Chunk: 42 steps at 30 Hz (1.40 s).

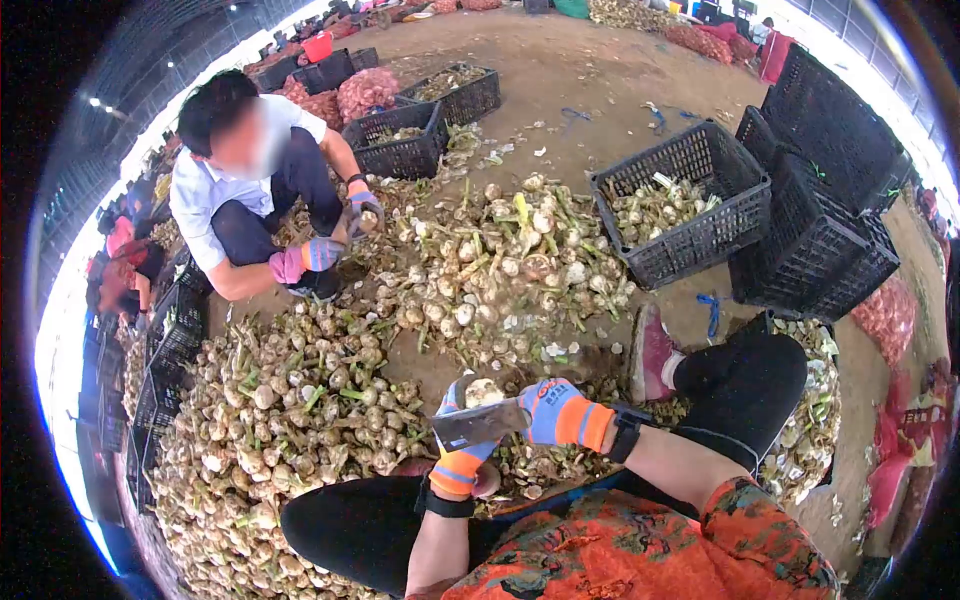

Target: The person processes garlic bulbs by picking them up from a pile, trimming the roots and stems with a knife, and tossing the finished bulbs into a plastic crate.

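Observation:
In an orange and grey work glove, my left hand (464, 462) is wrapped round a garlic bulb (485, 391), whose pale face shows above the fingers. A broad, flat metal blade (480, 425) crosses in front of that hand, right below the bulb, and hides part of the fingers. My right hand (557, 411), gloved the same way, is closed on the handle end of this knife. Beneath both hands lie trimmed scraps. A large heap of garlic bulbs (290, 400) lies to the left, and another garlic pile (510, 255) with green stems lies straight ahead.
A co-worker (240, 180) in gloves squats ahead on the left, hands near the piles. A black crate (690, 240) with garlic stands ahead on the right, beside stacked crates (815, 235). Further crates (400, 150) and red net sacks (367, 93) stand behind.

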Available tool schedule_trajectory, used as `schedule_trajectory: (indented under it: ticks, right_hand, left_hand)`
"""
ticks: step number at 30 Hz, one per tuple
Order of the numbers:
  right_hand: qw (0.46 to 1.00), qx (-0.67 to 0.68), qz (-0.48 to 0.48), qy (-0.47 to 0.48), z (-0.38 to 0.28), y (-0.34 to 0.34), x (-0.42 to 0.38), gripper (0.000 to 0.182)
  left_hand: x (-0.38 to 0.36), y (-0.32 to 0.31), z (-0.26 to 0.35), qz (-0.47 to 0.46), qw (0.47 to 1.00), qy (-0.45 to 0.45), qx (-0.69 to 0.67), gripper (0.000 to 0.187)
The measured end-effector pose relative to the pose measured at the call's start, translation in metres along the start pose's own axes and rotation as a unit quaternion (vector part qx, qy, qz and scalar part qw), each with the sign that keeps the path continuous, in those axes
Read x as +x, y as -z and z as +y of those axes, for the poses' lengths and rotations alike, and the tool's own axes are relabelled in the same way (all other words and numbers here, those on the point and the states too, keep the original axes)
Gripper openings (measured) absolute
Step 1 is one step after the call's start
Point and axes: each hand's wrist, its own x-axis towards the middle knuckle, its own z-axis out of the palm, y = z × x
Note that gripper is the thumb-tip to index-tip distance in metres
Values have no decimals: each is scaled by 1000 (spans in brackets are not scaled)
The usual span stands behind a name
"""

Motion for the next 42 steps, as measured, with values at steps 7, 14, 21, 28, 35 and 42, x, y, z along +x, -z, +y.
schedule_trajectory:
  ticks: [7,14,21,28,35,42]
  right_hand:
    - [922,154,333,-120,86,-39,28,40]
    - [781,589,186,93,22,-29,6,10]
    - [791,562,191,150,4,-52,29,11]
    - [692,647,301,-111,175,-202,124,11]
    - [858,217,336,-322,183,20,159,57]
    - [894,188,287,-288,221,16,219,44]
  left_hand:
    - [7,13,13,129,977,-51,160,52]
    - [16,16,10,228,809,168,-515,17]
    - [10,12,17,223,750,149,-605,10]
    - [3,126,-42,224,763,-136,-590,32]
    - [14,132,42,334,706,-151,-606,65]
    - [48,64,-38,247,966,-39,-63,36]
